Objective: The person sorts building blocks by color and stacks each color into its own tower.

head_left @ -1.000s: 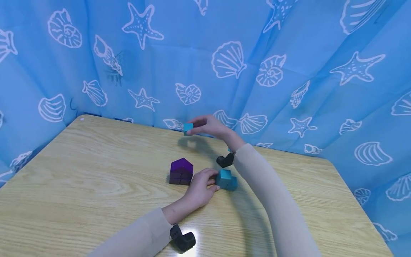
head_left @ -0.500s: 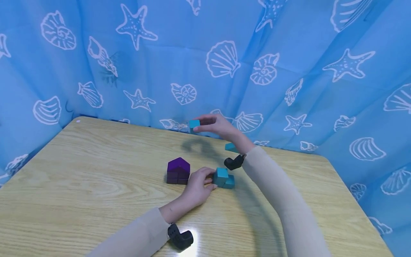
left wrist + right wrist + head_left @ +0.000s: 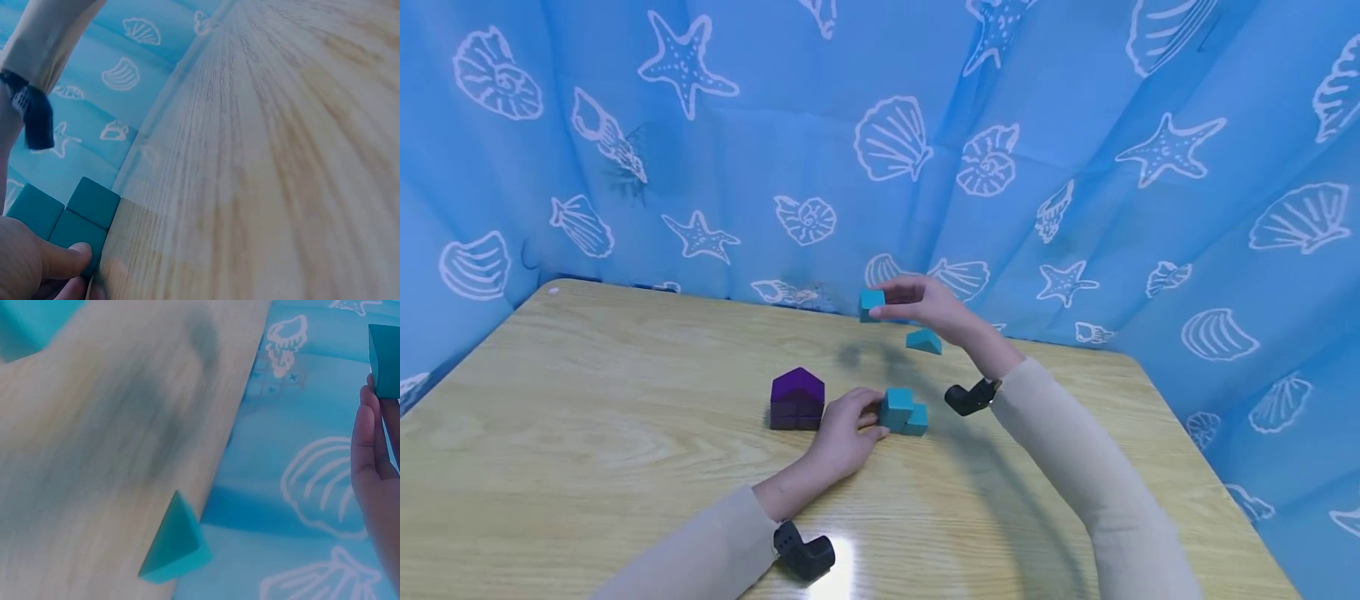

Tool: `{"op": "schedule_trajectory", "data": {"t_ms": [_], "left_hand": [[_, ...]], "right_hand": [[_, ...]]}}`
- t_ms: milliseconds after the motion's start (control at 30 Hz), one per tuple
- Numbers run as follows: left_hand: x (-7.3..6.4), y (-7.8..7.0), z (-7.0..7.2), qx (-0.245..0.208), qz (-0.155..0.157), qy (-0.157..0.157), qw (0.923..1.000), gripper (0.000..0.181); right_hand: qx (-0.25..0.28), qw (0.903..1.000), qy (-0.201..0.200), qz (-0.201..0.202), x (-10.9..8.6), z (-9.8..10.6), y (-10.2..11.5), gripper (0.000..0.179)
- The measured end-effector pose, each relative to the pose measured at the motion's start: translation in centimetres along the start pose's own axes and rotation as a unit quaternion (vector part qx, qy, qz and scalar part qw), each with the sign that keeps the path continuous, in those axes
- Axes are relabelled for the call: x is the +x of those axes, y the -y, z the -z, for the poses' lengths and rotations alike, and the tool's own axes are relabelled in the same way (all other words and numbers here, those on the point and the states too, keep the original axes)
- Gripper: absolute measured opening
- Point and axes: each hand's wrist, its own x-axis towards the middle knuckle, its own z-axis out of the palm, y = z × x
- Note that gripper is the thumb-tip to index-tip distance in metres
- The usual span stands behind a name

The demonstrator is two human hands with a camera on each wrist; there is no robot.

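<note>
My left hand (image 3: pixel 848 435) holds the left lower cube (image 3: pixel 78 236) of a small teal stack, its thumb against the near face. A second teal cube (image 3: pixel 915 419) stands beside that one on the right, and a third teal cube (image 3: pixel 897 402) sits on top of the left one. Raised over the far part of the table, my right hand (image 3: pixel 928 307) pinches another teal cube (image 3: pixel 871 305) between thumb and fingers. Below the right hand lies a teal triangular block (image 3: pixel 923 341), also in the right wrist view.
Left of my left hand stands a purple house-shaped group of blocks (image 3: pixel 797 400) with a pointed top. All this is on a wooden table (image 3: pixel 625 483). A blue curtain (image 3: pixel 760 150) with white shell and starfish prints hangs behind the far edge.
My right hand has moved right with its teal cube, and the triangular block formerly covered by the arm now shows fully. The left hand stays at the stack. The head view has shifted slightly.
</note>
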Motion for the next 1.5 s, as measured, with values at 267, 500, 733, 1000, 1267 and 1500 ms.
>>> {"op": "schedule_trajectory", "data": {"t_ms": [267,500,733,1000,1267,1500], "left_hand": [[-0.1,0.2,-0.1,-0.004,-0.003,-0.002,1.0000,0.044],[0.0,0.4,0.0,-0.004,0.009,-0.011,0.9999,0.044],[0.0,0.5,0.2,0.001,0.005,-0.024,0.9997,0.041],[0.0,0.4,0.6,0.000,0.013,-0.025,0.9996,0.042],[0.2,0.2,0.1,0.001,0.009,-0.023,0.9997,0.042],[0.1,-0.2,-0.3,-0.002,0.013,-0.014,0.9998,0.042]], "right_hand": [[0.003,1.0000,-0.007,-0.005,-2.4,0.8,-1.2,0.050],[0.000,0.9996,-0.030,-0.004,-4.2,1.4,-1.9,0.047],[0.010,0.9994,-0.034,-0.003,-6.4,1.7,-3.0,0.045],[0.014,0.9992,-0.035,-0.015,-8.3,1.4,-4.6,0.047],[0.000,0.9993,-0.037,0.003,-10.3,0.6,-6.0,0.041],[-0.002,0.9996,-0.026,0.010,-11.5,-0.2,-6.8,0.037]]}}
